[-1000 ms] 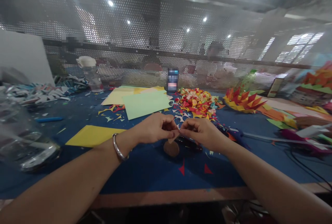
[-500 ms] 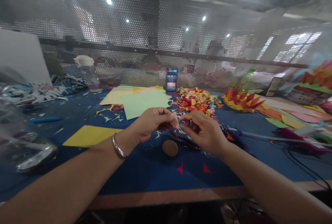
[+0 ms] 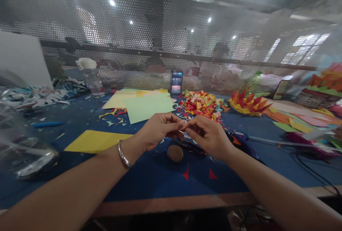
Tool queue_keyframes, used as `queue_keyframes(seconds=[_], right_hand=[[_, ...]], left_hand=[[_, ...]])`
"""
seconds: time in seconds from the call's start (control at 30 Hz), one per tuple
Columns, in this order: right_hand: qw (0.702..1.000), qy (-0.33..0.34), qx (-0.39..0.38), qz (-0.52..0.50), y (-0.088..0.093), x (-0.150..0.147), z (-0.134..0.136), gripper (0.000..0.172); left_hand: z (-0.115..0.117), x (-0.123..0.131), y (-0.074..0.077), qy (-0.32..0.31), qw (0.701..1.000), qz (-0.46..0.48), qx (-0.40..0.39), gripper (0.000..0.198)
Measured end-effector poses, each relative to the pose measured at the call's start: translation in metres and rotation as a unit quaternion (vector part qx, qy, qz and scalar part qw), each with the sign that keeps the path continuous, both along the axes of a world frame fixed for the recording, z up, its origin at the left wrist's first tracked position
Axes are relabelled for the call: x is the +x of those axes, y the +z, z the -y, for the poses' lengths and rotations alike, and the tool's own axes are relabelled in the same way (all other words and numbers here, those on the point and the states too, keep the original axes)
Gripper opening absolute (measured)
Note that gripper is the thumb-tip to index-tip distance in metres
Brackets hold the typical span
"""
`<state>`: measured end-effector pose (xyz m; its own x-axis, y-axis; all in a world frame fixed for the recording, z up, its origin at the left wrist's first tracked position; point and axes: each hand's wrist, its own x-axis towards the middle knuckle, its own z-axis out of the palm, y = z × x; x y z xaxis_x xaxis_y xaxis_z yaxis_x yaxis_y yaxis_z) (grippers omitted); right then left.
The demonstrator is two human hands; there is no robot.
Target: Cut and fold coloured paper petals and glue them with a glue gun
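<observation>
A small piece of pale pink paper (image 3: 182,125) is pinched between my two hands above the blue tabletop; the fingers cover most of it. My left hand (image 3: 160,128), closed, grips it from the left. From the right, my right hand (image 3: 210,134) meets it with thumb and forefinger pressed together. Below the hands lies a round brown wooden-looking piece (image 3: 175,153). Dark slender tools (image 3: 193,148) lie just behind that piece, partly hidden by my right hand. Two red paper scraps (image 3: 212,174) rest nearer the table's front edge.
A yellow sheet (image 3: 96,141) lies left, and a pale green sheet (image 3: 148,106) behind. Beyond my hands are a heap of colourful paper bits (image 3: 201,103) and an upright phone (image 3: 176,82). A zigzag paper crown (image 3: 249,103) stands right, a clear container (image 3: 29,152) left.
My right hand has moved slightly left, and its fingertips now meet those of my left hand. The pink paper, earlier plainly visible, is now mostly covered.
</observation>
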<state>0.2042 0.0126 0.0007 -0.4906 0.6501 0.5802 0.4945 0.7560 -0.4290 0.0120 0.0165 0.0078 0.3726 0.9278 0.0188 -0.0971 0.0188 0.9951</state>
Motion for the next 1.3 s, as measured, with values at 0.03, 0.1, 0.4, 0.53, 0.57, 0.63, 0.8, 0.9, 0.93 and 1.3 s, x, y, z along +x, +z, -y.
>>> queue_keyframes(seconds=[0.03,0.1,0.4,0.53,0.57,0.63,0.8,0.9,0.93,1.3], right_hand=[[1.000,-0.001,-0.025,-0.015,-0.001,0.000,-0.001,0.010],[0.996,0.002,-0.070,-0.050,-0.002,-0.001,-0.002,0.009],[0.987,-0.017,-0.132,-0.093,-0.005,-0.001,-0.007,0.010],[0.986,-0.019,-0.133,-0.096,-0.004,-0.002,-0.006,0.011],[0.987,-0.023,-0.133,-0.093,-0.004,-0.002,-0.006,0.012],[0.987,-0.026,-0.130,-0.090,-0.004,-0.002,-0.006,0.013],[0.988,-0.024,-0.121,-0.088,-0.005,-0.001,-0.007,0.014],[0.989,-0.026,-0.123,-0.084,-0.005,-0.001,-0.007,0.013],[0.989,-0.027,-0.122,-0.082,-0.005,-0.001,-0.007,0.013],[0.986,-0.017,-0.141,-0.090,-0.002,-0.002,-0.005,0.014]], left_hand=[[0.000,0.001,-0.001,0.003,1.000,0.000,0.007,0.020],[0.001,0.003,-0.002,0.012,1.000,0.003,0.017,0.019],[0.001,0.005,-0.010,0.006,0.995,-0.017,0.101,0.028],[-0.001,0.004,-0.013,0.018,0.990,-0.050,0.133,0.027],[-0.001,0.004,-0.013,0.020,0.988,-0.060,0.140,0.027],[0.000,0.004,-0.012,0.024,0.985,-0.077,0.151,0.027],[0.001,0.004,-0.011,0.035,0.979,-0.098,0.174,0.023],[0.000,0.004,-0.013,0.041,0.972,-0.118,0.200,0.023],[-0.001,0.004,-0.014,0.044,0.968,-0.128,0.212,0.023],[0.007,0.002,-0.007,0.093,0.883,-0.287,0.360,0.015]])
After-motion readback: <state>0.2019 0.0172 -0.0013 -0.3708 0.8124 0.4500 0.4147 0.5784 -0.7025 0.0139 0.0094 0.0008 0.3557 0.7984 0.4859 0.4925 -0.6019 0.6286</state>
